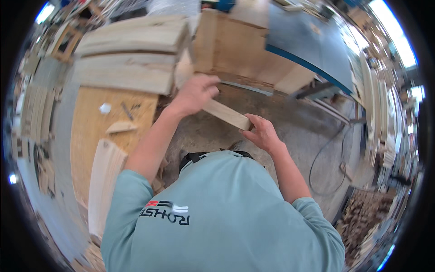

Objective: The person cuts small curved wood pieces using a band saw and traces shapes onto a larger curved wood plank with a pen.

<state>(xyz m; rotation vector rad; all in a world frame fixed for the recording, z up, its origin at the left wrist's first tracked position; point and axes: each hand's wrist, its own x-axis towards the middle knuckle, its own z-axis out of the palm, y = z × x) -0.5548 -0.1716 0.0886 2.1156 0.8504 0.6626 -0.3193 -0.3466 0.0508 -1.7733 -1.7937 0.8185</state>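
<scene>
A pale wooden slat (229,114) slants across in front of me, over the concrete floor. Its near right end is gripped by my right hand (263,132), with the thumb below and the fingers on top. My left hand (195,94) is over the far left part of the slat, its fingers stretched out and apart, the tips blurred by motion. Whether the left palm touches the slat is hidden. Close beyond that hand, another pale wood surface (184,70) stands beside stacked thick boards (127,70).
At left, a yellowish board (86,136) carries a wood offcut (121,127), a small white piece (105,108) and a dark slim tool (127,111). Curved planks (105,181) lie nearer. A blue-edged grey machine table (308,45) stands far right; a cable (312,165) loops on the floor.
</scene>
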